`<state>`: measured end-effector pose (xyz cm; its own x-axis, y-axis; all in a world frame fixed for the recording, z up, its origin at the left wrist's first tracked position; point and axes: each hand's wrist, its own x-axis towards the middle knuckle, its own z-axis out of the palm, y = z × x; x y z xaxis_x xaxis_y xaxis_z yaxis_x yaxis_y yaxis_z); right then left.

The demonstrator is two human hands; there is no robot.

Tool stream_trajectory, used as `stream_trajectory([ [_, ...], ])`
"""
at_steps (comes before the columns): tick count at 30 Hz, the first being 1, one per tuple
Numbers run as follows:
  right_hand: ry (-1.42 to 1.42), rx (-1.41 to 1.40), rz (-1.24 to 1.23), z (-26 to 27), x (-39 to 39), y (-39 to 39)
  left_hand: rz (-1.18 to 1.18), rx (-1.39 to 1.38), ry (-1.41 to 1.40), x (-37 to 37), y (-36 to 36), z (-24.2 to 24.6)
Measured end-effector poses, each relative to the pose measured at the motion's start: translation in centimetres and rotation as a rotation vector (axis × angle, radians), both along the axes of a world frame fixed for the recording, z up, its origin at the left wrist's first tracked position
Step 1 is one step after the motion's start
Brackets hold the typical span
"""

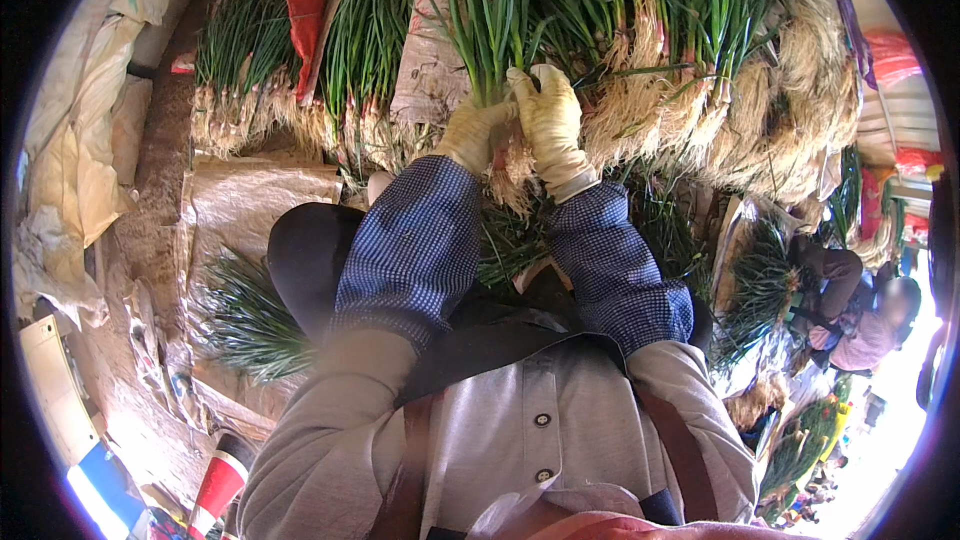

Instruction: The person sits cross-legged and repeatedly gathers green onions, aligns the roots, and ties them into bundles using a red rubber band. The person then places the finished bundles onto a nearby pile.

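Both my hands wear pale yellow gloves and meet at one bunch of spring onions (491,37) in front of me. Its green leaves point away from me, and its pale, stringy roots (512,176) hang between my wrists. My left hand (474,131) is wrapped around the lower stalks. Against the bunch's right side, my right hand (553,124) has its fingers bent, with stalks running in at the fingertips. Its grip there is partly hidden by the glove. Blue checked sleeve covers (412,240) reach over both forearms.
Rooted spring onions (652,90) are piled beyond my right hand; more rows (367,67) lie left, by a red cloth (307,15). Loose greens (259,315) lie on sheeting (255,202) beside my left knee. At right, a person (855,315) sits near another heap (757,292).
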<state>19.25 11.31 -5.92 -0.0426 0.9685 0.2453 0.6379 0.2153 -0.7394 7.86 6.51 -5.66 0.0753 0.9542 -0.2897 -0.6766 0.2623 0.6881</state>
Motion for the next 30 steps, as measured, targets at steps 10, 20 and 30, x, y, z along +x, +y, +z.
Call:
stream_trajectory([
  [10,0.853,-0.608,0.068,1.4,0.4,0.3,-0.065,0.051,-0.037,-1.2,0.4,-1.3],
  [20,-0.189,0.147,-0.017,0.9,-1.1,0.6,0.066,-0.061,-0.001,0.1,0.3,-0.6],
  [30,-0.072,-0.12,-0.149,3.3,-1.0,3.0,-0.046,0.014,-0.042,-1.4,0.1,-0.6],
])
